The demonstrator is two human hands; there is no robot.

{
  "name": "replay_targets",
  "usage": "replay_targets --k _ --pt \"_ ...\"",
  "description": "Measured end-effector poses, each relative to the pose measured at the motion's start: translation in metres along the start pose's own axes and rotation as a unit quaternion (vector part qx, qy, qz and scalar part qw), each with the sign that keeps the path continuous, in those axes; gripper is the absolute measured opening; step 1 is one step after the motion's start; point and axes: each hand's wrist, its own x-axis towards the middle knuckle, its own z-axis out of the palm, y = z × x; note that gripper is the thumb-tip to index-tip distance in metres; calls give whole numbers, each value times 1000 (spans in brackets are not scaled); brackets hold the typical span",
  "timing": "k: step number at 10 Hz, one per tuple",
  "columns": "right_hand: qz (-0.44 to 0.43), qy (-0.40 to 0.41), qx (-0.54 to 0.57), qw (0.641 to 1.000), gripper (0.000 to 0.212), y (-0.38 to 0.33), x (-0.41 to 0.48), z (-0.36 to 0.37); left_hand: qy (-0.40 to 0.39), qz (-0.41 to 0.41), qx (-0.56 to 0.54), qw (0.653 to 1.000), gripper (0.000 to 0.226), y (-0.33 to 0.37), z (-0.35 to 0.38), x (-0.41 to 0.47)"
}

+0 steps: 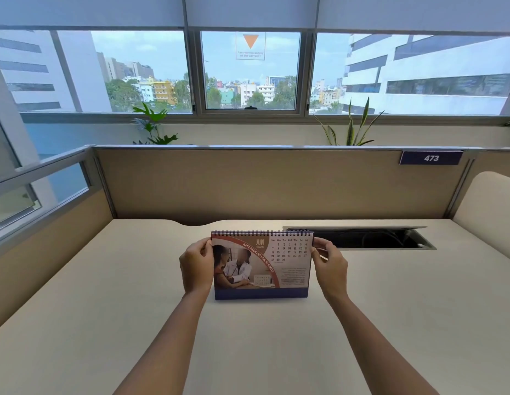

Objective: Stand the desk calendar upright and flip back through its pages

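Note:
A spiral-bound desk calendar (262, 269) stands upright on the cream desk (105, 323), facing me. Its front page shows JUN with a date grid, a photo and a dark blue base strip. My left hand (195, 267) grips the calendar's left edge, thumb in front near the top corner. My right hand (329, 266) holds the right edge, with fingertips pinching the upper right corner near the spiral binding.
An open cable tray (367, 238) with a raised metal lid is sunk in the desk behind the calendar on the right. Beige partition walls (248, 183) close the desk at the back and sides. Plants and windows lie beyond.

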Motion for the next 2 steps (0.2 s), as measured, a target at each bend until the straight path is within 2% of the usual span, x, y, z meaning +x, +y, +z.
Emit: replay_targets --k 2 --pt "-23 -72 -34 997 37 -4 0 -21 -56 68 48 995 35 0 -7 -8"
